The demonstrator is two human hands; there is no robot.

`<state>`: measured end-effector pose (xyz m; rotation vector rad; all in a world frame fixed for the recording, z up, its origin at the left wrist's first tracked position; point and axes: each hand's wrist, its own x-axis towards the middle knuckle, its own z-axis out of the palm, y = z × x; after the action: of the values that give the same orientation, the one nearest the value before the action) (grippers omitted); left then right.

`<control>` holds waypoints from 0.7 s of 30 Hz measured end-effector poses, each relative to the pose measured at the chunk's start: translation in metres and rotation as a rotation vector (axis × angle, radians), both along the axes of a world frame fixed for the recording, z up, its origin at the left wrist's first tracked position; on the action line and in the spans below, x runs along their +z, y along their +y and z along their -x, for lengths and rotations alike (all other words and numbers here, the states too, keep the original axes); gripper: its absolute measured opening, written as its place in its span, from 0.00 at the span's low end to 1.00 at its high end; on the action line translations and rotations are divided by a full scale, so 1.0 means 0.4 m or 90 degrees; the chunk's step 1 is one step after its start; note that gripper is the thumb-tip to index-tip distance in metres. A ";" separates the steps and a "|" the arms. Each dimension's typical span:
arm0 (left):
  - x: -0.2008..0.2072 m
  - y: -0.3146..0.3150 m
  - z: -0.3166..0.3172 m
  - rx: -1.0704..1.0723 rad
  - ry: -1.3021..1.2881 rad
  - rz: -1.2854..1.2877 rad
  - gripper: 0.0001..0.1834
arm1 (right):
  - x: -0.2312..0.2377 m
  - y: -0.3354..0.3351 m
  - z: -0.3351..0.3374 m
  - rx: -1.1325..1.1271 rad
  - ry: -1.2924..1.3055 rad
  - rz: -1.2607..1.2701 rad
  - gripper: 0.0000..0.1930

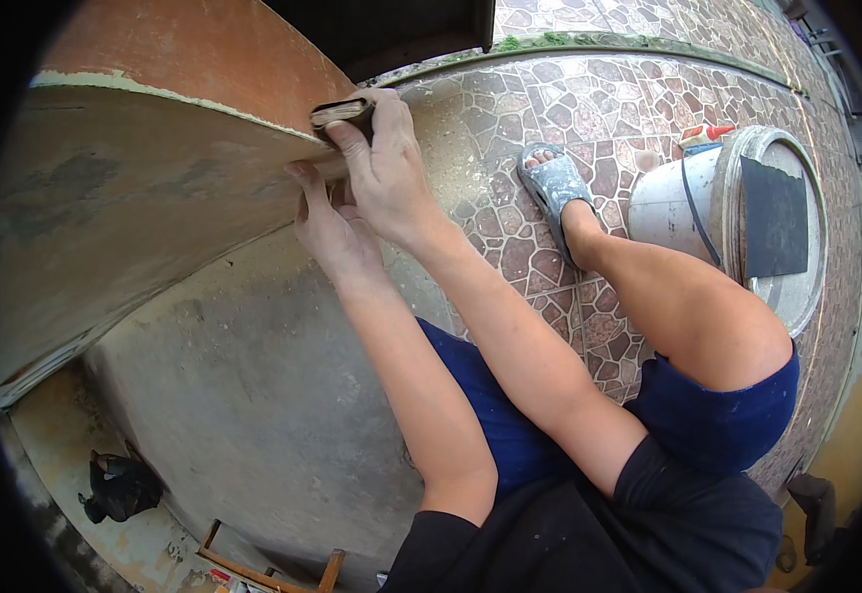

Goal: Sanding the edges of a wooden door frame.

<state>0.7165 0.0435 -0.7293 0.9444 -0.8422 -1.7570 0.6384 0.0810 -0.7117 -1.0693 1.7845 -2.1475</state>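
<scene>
A red-and-white bottle (705,134) is seen beside the bucket (676,210); any print on it is too small to be read. A small block (344,113), dark on its faces and pale at its end, is pinched between the thumb and fingers of the right hand (384,183). It is held at the near corner of a large panel (154,188), whose orange-brown and dull beige faces are divided by 1 pale, uneven edge. The left hand (337,237) is placed just below that corner, thumb raised, fingers partly hidden; whether anything is gripped by it cannot be told. Grey concrete floor (243,395) is spread below the panel. Stone-patterned paving (614,104) is bordered by a curved strip; on it 1 sandal (555,188) is planted, between the hands and the bucket, whose lid is partly covered by a dark sheet (775,217).
</scene>
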 end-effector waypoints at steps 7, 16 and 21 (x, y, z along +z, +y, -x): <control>0.001 0.022 0.025 0.043 0.011 -0.003 0.41 | -0.122 -0.011 0.035 -0.025 -0.145 -0.185 0.15; 0.022 0.023 0.038 0.041 0.019 0.002 0.40 | -0.047 -0.020 0.093 -0.052 -0.094 -0.124 0.15; 0.014 -0.005 -0.008 0.045 0.043 -0.114 0.47 | 0.087 -0.053 0.052 -0.032 -0.139 -0.050 0.11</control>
<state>0.7196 0.0413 -0.7238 1.0134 -0.6090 -1.8136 0.6175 0.0599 -0.6767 -0.7478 1.7936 -2.1097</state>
